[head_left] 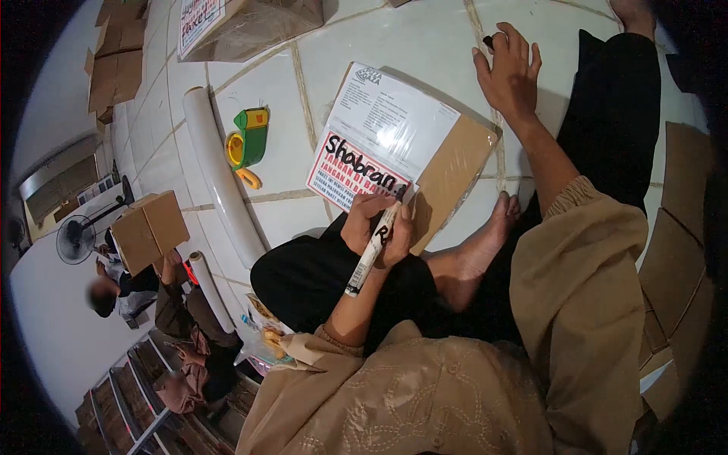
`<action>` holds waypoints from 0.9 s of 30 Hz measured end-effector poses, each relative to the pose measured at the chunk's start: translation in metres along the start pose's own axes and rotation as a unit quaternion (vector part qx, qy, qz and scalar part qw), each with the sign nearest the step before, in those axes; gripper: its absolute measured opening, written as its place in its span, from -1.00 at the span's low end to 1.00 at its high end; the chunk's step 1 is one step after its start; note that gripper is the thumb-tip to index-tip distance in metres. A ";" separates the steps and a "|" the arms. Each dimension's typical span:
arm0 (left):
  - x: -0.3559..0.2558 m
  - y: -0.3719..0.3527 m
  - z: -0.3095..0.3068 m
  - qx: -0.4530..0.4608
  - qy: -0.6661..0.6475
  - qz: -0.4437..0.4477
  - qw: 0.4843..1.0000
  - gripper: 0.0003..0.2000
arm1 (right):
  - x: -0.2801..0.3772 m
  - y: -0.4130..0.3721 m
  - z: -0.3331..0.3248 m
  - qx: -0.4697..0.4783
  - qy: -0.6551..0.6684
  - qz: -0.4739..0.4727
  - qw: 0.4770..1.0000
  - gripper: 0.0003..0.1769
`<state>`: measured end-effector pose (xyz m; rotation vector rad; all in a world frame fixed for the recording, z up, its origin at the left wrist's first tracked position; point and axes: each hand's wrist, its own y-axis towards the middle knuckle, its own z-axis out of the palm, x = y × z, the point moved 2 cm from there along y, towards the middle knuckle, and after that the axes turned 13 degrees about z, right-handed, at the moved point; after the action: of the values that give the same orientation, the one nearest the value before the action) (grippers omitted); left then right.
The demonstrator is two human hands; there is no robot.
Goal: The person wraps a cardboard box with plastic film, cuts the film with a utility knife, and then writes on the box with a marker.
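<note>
My left hand is closed around a thick white marker, its tip against the red-and-white label on a wrapped cardboard parcel. "Shabran" stands there in black handwriting, and a white printed sheet covers much of the parcel's top. Beyond the parcel's right side, my right hand rests near the tiled floor, fingers bent. A small black marker cap shows between its thumb and fingers.
Left of the parcel lie a green-and-yellow tape dispenser and a long roll of clear wrap. A larger box stands beyond. Flattened cardboard lies at right. Two people sit at far left, near a carton and a fan.
</note>
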<state>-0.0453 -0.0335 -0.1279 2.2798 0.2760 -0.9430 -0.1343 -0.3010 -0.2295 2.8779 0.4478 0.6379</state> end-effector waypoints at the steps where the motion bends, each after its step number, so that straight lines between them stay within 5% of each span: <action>1: -0.001 0.000 0.000 0.000 -0.004 -0.014 1.000 -0.86 | 0.000 0.000 0.000 0.003 0.006 0.002 1.000 -0.66; 9: -0.004 -0.008 -0.004 -0.006 0.034 -0.042 0.999 -0.85 | 0.001 0.000 0.000 -0.027 0.033 -0.016 0.999 -0.71; 27: -0.005 0.001 0.007 0.003 0.125 0.045 0.991 -0.88 | -0.002 -0.001 0.002 -0.020 0.003 -0.014 1.000 -0.67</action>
<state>-0.0522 -0.0381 -0.1282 2.3959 0.2738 -0.6121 -0.1350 -0.3011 -0.2322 2.8286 0.4697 0.6422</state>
